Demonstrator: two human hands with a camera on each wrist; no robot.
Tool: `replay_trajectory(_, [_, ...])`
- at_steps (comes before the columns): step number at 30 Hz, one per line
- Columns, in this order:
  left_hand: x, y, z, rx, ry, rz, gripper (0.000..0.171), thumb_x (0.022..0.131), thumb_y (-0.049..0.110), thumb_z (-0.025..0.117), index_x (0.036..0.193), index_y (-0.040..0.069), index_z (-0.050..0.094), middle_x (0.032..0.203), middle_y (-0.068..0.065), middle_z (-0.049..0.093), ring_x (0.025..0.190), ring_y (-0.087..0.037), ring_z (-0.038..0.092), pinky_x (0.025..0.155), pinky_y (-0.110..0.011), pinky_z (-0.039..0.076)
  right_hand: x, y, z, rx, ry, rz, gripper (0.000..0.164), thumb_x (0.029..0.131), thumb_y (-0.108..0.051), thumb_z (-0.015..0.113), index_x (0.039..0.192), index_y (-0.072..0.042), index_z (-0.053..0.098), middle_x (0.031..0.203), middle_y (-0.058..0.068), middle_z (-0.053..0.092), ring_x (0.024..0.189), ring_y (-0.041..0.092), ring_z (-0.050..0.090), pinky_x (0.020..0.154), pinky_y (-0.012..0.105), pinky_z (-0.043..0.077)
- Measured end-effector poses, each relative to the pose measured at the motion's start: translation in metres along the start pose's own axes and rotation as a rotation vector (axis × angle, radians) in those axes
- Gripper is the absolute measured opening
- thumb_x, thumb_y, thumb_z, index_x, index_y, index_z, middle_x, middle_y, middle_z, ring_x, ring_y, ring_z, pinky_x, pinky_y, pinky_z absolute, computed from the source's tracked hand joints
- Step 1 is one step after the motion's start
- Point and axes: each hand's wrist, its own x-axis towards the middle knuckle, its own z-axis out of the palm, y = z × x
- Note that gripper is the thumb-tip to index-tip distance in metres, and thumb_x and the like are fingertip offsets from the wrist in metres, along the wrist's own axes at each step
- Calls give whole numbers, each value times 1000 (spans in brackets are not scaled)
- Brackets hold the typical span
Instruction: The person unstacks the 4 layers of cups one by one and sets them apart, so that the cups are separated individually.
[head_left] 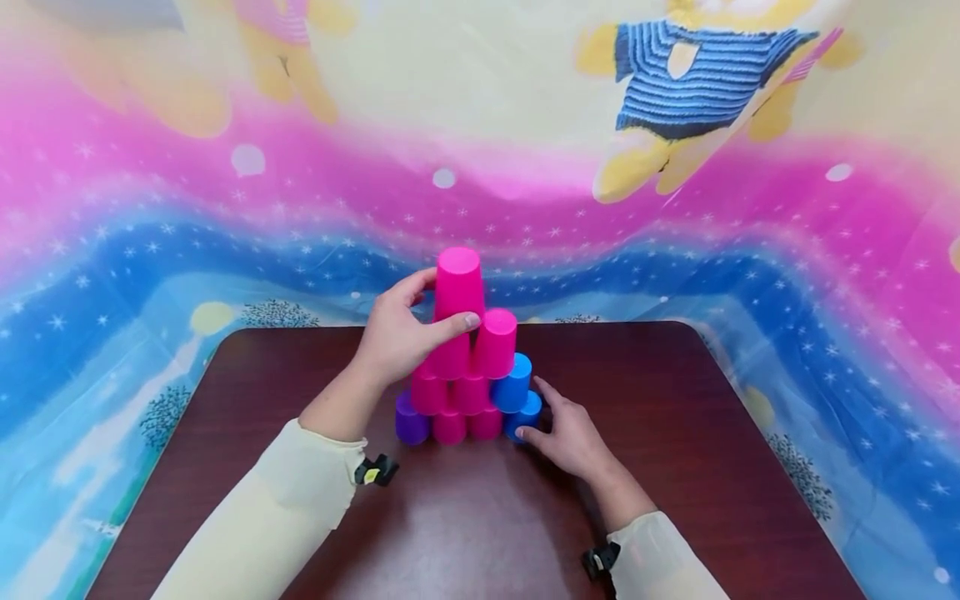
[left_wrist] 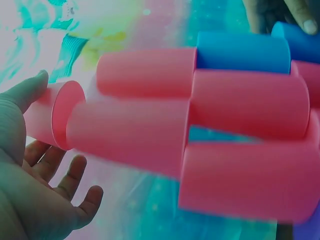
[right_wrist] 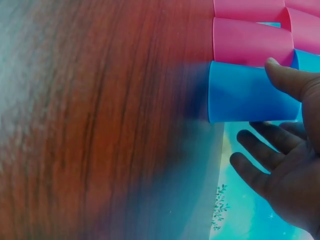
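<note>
My left hand (head_left: 401, 329) grips a pink cup (head_left: 459, 279) at the peak of a cup pyramid, thumb on the near side and fingers on its left. In the left wrist view this cup's open rim (left_wrist: 68, 115) is right at the top of the pink cup (left_wrist: 130, 135) below. Beside that one stands another upturned pink cup (head_left: 496, 343). My right hand (head_left: 573, 433) is at the pyramid's lower right, its thumb in front of a blue cup (right_wrist: 255, 94) at the bottom and its fingers extended along the outer side.
The second row has two pink cups (head_left: 470, 395) and a blue cup (head_left: 512, 385). A purple cup (head_left: 412, 421) ends the bottom row at the left, with pink cups (head_left: 449, 427) beside it. Under them is a dark brown table (head_left: 300, 375); a printed cloth (head_left: 525, 192) hangs behind.
</note>
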Motion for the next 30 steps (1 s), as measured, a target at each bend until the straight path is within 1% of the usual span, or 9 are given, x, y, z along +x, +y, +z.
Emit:
replay_trajectory(4, [-3, -10, -22, 34, 73, 16, 68, 82, 44, 87, 141, 20, 63, 128, 0, 66, 122, -21, 57, 98, -53, 52, 1, -1, -2, -12, -3, -4, 98, 86, -34, 86, 164, -15, 31, 152, 15, 53, 135, 41, 55, 104, 58, 51])
replay_trajectory(8, [-7, -22, -44, 72, 116, -24, 70, 84, 45, 86, 142, 16, 61, 131, -4, 65, 126, -23, 56, 107, -55, 46, 2, 0, -5, -16, 4, 0, 100, 85, -34, 88, 164, -16, 30, 153, 13, 52, 137, 41, 52, 104, 59, 50])
replay_trajectory(11, [-14, -32, -61, 107, 141, -71, 73, 85, 48, 85, 145, 16, 58, 135, -6, 64, 127, -28, 57, 102, -54, 51, 2, 1, -6, -17, 1, -1, 100, 85, -34, 88, 164, -15, 30, 153, 13, 52, 138, 41, 52, 104, 59, 50])
replay_trajectory(14, [-25, -44, -77, 155, 173, -126, 77, 86, 50, 83, 148, 16, 55, 138, -9, 62, 123, -32, 60, 92, -52, 57, 3, 2, -6, -18, -1, -9, 100, 84, -35, 88, 164, -14, 31, 152, 13, 54, 137, 41, 53, 103, 59, 51])
replay_trajectory(17, [-36, -60, -91, 212, 194, -172, 79, 86, 51, 82, 150, 15, 54, 139, -11, 62, 119, -34, 62, 87, -48, 58, 2, 2, -6, -14, 0, -16, 99, 84, -35, 88, 163, -14, 31, 151, 12, 55, 135, 41, 54, 102, 58, 52])
replay_trajectory(20, [-47, -79, -103, 251, 198, -226, 83, 87, 52, 81, 153, 14, 50, 140, -14, 60, 120, -38, 60, 87, -51, 57, 3, 4, -7, -7, 2, -16, 99, 84, -35, 88, 163, -14, 32, 150, 12, 55, 135, 41, 55, 101, 58, 53])
replay_trajectory(24, [-60, -105, -113, 294, 200, -295, 87, 87, 52, 81, 153, 8, 47, 142, -20, 58, 126, -43, 55, 92, -61, 53, 4, 5, -7, -4, -1, -11, 99, 84, -35, 88, 163, -13, 32, 151, 13, 54, 135, 41, 54, 101, 58, 52])
replay_trajectory(28, [-70, -130, -122, 336, 207, -344, 87, 87, 52, 81, 151, 5, 47, 142, -23, 57, 126, -45, 54, 92, -63, 53, 5, 5, -6, -6, -5, -13, 100, 85, -35, 88, 163, -13, 31, 151, 13, 54, 137, 41, 53, 102, 59, 52])
replay_trajectory(30, [-73, -140, -126, 344, 214, -356, 86, 87, 52, 81, 151, 4, 47, 142, -24, 57, 126, -46, 54, 92, -63, 53, 6, 5, -6, -5, 0, -18, 100, 85, -35, 88, 163, -13, 31, 151, 13, 54, 137, 41, 52, 102, 58, 52])
